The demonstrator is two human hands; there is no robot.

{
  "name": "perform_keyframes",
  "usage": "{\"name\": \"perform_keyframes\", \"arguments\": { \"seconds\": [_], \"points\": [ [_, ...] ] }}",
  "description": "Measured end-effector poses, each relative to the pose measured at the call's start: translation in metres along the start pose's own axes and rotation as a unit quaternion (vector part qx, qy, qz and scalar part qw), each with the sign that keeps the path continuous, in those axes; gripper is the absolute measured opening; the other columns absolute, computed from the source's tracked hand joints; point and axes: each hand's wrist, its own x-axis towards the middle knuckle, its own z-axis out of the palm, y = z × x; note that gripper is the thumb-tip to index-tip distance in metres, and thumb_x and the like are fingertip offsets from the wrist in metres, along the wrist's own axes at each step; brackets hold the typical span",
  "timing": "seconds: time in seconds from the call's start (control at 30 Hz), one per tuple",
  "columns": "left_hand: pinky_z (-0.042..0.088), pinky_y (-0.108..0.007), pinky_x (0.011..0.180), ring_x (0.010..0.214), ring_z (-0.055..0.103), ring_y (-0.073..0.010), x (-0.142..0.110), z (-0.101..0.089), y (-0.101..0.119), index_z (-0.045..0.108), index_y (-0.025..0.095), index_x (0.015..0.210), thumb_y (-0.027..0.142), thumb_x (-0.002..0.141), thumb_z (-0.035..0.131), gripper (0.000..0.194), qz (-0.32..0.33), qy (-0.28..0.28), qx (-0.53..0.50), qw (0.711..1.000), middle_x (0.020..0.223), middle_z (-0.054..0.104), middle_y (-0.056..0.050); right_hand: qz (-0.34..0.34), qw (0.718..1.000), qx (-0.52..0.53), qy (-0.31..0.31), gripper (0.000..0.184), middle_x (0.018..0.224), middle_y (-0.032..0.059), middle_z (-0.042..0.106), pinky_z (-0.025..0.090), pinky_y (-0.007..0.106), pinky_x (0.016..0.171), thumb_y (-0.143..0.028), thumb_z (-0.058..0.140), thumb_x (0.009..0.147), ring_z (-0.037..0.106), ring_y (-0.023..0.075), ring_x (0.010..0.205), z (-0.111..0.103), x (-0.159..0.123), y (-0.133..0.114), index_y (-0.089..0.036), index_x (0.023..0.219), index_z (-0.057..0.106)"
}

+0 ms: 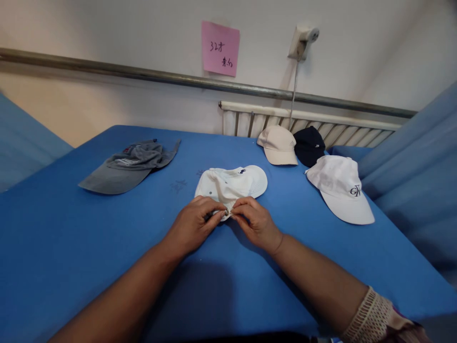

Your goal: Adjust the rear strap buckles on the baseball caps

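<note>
A pale, near-white baseball cap (232, 183) with a small dark logo lies on its side at the middle of the blue table (107, 267), its brim toward the right. My left hand (196, 221) pinches the cap's back edge, near a small metal buckle on the strap. From the other side my right hand (255, 221) pinches the same strap, thumb and forefinger closed close to the buckle. The fingertips of both hands almost meet. The strap's end is mostly hidden by the fingers.
A grey cap (130, 164) lies at the left. Toward the back right sit a beige cap (278, 145), a black cap (310, 145) and a white cap (341, 188) with dark letters. Behind the table are a radiator (246, 121) and a metal rail (160, 76); a blue curtain (421, 181) hangs at right.
</note>
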Motion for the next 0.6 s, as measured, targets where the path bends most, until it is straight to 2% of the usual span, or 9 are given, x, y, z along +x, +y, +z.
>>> {"name": "perform_keyframes", "arguments": {
  "seconds": [0.13, 0.23, 0.3, 0.4, 0.5, 0.6],
  "points": [
    [0.047, -0.035, 0.084, 0.089, 0.061, -0.0203, -0.001, 0.002, -0.002, 0.071, 0.022, 0.095, 0.033, 0.095, 0.052, 0.022, 0.002, -0.007, 0.007, 1.000, 0.090, 0.070, -0.003, -0.001, 1.000, -0.009, 0.007, 0.013, 0.101, 0.0078, 0.061, 0.055, 0.031, 0.085, -0.015, 0.054, 0.095, 0.062, 0.0170, 0.093, 0.002, 0.000, -0.001, -0.021, 0.103, 0.062],
    [0.048, -0.033, 0.088, 0.098, 0.060, -0.0198, -0.001, 0.004, -0.001, 0.070, 0.024, 0.108, 0.034, 0.098, 0.047, 0.027, 0.001, -0.001, 0.001, 1.000, 0.104, 0.065, -0.005, 0.010, 0.999, -0.010, 0.034, 0.011, 0.099, 0.0071, 0.062, 0.055, 0.032, 0.084, -0.016, 0.055, 0.094, 0.062, 0.0175, 0.093, 0.003, 0.001, -0.001, -0.022, 0.101, 0.061],
    [0.049, -0.034, 0.091, 0.106, 0.059, -0.0207, -0.002, 0.005, 0.001, 0.064, 0.025, 0.121, 0.035, 0.098, 0.046, 0.031, -0.005, -0.006, -0.003, 1.000, 0.115, 0.059, -0.006, 0.024, 0.999, -0.007, 0.041, 0.010, 0.096, 0.0064, 0.062, 0.055, 0.033, 0.085, -0.015, 0.056, 0.094, 0.062, 0.0181, 0.092, 0.003, 0.002, -0.001, -0.022, 0.099, 0.061],
    [0.048, -0.041, 0.098, 0.115, 0.056, -0.0256, -0.004, 0.007, 0.005, 0.051, 0.023, 0.134, 0.036, 0.092, 0.057, 0.044, -0.010, 0.001, 0.006, 1.000, 0.125, 0.056, -0.010, 0.048, 0.998, -0.003, 0.046, 0.009, 0.094, 0.0056, 0.064, 0.054, 0.034, 0.084, -0.016, 0.057, 0.092, 0.062, 0.0186, 0.091, 0.003, 0.002, 0.000, -0.023, 0.096, 0.060],
    [0.047, -0.045, 0.101, 0.119, 0.054, -0.0285, -0.006, 0.009, 0.007, 0.046, 0.021, 0.132, 0.031, 0.086, 0.064, 0.051, 0.000, 0.022, 0.018, 1.000, 0.127, 0.055, -0.012, 0.069, 0.996, 0.006, 0.062, 0.007, 0.090, 0.0046, 0.064, 0.053, 0.032, 0.080, -0.017, 0.058, 0.091, 0.062, 0.0180, 0.087, 0.003, 0.002, 0.001, -0.022, 0.093, 0.061],
    [0.048, -0.044, 0.101, 0.120, 0.055, -0.0272, -0.007, 0.011, 0.007, 0.049, 0.022, 0.127, 0.024, 0.087, 0.060, 0.042, 0.020, 0.014, 0.033, 0.999, 0.128, 0.054, -0.011, 0.093, 0.992, 0.028, 0.082, 0.005, 0.089, 0.0037, 0.065, 0.053, 0.030, 0.073, -0.018, 0.059, 0.090, 0.062, 0.0165, 0.081, 0.004, 0.002, 0.003, -0.022, 0.091, 0.062]
  ]
}}
